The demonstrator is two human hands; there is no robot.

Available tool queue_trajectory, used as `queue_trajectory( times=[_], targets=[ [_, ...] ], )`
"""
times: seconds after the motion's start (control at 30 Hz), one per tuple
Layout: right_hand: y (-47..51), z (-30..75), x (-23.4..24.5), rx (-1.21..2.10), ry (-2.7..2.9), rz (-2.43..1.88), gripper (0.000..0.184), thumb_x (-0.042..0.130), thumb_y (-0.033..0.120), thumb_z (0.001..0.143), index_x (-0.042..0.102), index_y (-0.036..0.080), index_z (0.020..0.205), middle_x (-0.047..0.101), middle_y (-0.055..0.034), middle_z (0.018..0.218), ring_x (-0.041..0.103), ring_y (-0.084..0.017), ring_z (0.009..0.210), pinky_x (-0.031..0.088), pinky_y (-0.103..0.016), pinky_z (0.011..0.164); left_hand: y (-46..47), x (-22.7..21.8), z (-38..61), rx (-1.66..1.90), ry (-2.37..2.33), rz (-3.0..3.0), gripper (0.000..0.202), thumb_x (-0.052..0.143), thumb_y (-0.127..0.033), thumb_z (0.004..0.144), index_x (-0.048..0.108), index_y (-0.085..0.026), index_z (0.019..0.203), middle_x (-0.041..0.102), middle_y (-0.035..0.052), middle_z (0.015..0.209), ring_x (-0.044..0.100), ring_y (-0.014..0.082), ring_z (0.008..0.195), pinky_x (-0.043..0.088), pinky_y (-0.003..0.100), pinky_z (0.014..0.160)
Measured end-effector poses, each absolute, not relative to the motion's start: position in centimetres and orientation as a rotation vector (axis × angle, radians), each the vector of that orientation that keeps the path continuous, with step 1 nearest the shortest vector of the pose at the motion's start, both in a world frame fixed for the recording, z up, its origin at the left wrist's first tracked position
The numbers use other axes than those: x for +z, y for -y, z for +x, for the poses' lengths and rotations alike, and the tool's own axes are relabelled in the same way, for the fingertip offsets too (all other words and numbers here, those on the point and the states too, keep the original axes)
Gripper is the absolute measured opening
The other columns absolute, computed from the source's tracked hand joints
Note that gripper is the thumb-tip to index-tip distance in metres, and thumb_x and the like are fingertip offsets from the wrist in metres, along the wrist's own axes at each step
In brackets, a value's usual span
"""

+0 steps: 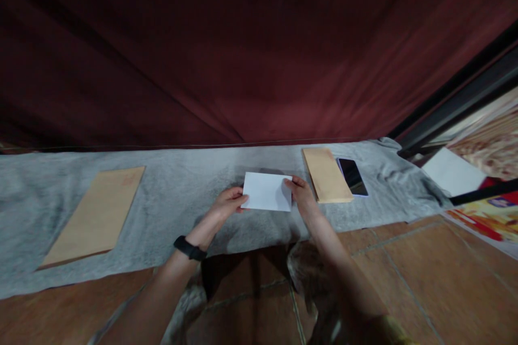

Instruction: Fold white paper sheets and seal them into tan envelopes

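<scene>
A folded white sheet of paper [267, 191] lies over the grey cloth [174, 194] in the middle of the view. My left hand [229, 202] pinches its left edge, fingers closed on the paper. On the opposite side, my right hand [300, 190] grips the right edge near the top corner. A black band sits on my left wrist [189, 248].
A large brown envelope [96, 215] lies on the cloth at the left. A stack of brown envelopes [326, 174] sits right of my right hand, with a dark phone [352, 176] beside it. A dark red curtain [243, 48] hangs behind. Tiled floor [424, 275] lies in front.
</scene>
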State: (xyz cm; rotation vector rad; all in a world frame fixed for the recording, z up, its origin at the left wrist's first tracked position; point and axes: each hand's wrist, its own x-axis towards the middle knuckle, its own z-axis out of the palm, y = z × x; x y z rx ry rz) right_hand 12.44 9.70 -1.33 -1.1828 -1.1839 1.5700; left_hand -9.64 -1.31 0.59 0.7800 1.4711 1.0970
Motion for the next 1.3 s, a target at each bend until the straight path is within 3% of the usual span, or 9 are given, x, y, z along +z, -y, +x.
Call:
queue_trajectory(
  times=[0.17, 0.3, 0.43, 0.57, 0.8, 1.07, 1.3],
  targets=[
    [-8.9, 13.0, -0.7, 1.807, 1.148, -1.212, 0.034, 0.083, 0.041, 0.066, 0.072, 0.02, 0.09, 0.075, -0.0018, 0.082, 0.067, -0.017, 0.068, 0.054, -0.027, 0.059, 1.1, 0.5, -9.8, 1.186, -1.505, 0.767, 0.04, 0.081, -0.048, 0.059, 0.067, -0.017, 0.081, 0.071, 0.0029, 0.075, 0.066, 0.016, 0.065, 0.042, 0.024, 0.054],
    [-8.4, 13.2, -0.1, 1.95, 1.246, -1.251, 0.025, 0.085, 0.031, 0.069, 0.072, 0.017, 0.086, 0.075, -0.0039, 0.08, 0.067, -0.016, 0.064, 0.058, -0.028, 0.059, 0.9, 0.5, -10.0, 1.251, -1.524, 0.75, 0.044, 0.083, -0.051, 0.058, 0.066, -0.017, 0.081, 0.072, 0.0031, 0.077, 0.066, 0.0165, 0.065, 0.041, 0.023, 0.053],
    [-8.5, 13.0, 0.0, 1.902, 1.249, -1.234, 0.017, 0.082, 0.026, 0.071, 0.069, 0.018, 0.08, 0.07, 0.0007, 0.07, 0.064, -0.012, 0.057, 0.057, -0.023, 0.053, 1.0, 0.4, -10.0, 1.195, -1.497, 0.732, 0.05, 0.084, -0.053, 0.061, 0.067, -0.017, 0.091, 0.074, 0.0046, 0.083, 0.068, 0.0159, 0.064, 0.042, 0.023, 0.053],
    [-8.6, 12.7, 0.0, 1.844, 1.243, -1.233, 0.016, 0.082, 0.024, 0.071, 0.068, 0.019, 0.077, 0.067, 0.0026, 0.065, 0.063, -0.012, 0.055, 0.057, -0.023, 0.052, 1.1, 0.1, -9.9, 1.105, -1.466, 0.747, 0.053, 0.085, -0.048, 0.059, 0.066, -0.016, 0.097, 0.072, 0.0039, 0.072, 0.065, 0.0143, 0.058, 0.041, 0.023, 0.052],
    [-8.6, 12.8, 0.0, 1.838, 1.253, -1.193, 0.022, 0.085, 0.028, 0.065, 0.067, 0.019, 0.074, 0.067, 0.0031, 0.065, 0.063, -0.012, 0.056, 0.061, -0.026, 0.057, 0.9, -0.4, -9.9, 1.168, -1.542, 0.803, 0.043, 0.083, -0.046, 0.057, 0.064, -0.017, 0.084, 0.068, 0.0012, 0.063, 0.059, 0.0129, 0.052, 0.041, 0.024, 0.049],
    [-9.1, 13.0, -1.0, 1.793, 1.508, -1.394, 0.02, 0.075, 0.024, 0.071, 0.057, 0.021, 0.063, 0.061, 0.0054, 0.052, 0.056, -0.01, 0.045, 0.051, -0.021, 0.046, 0.8, -0.6, -9.8, 1.144, -1.628, 0.803, 0.034, 0.08, -0.036, 0.062, 0.065, -0.019, 0.087, 0.064, -0.0025, 0.055, 0.056, 0.012, 0.044, 0.04, 0.023, 0.045],
    [-8.8, 12.9, -1.4, 1.683, 1.6, -1.503, 0.016, 0.07, 0.016, 0.073, 0.058, 0.022, 0.064, 0.06, 0.0046, 0.051, 0.054, -0.011, 0.044, 0.044, -0.022, 0.043, 0.8, -0.7, -9.5, 1.087, -1.737, 0.859, 0.028, 0.074, -0.024, 0.067, 0.057, -0.021, 0.089, 0.06, -0.0068, 0.053, 0.053, 0.0112, 0.04, 0.038, 0.021, 0.043]
  ],
)
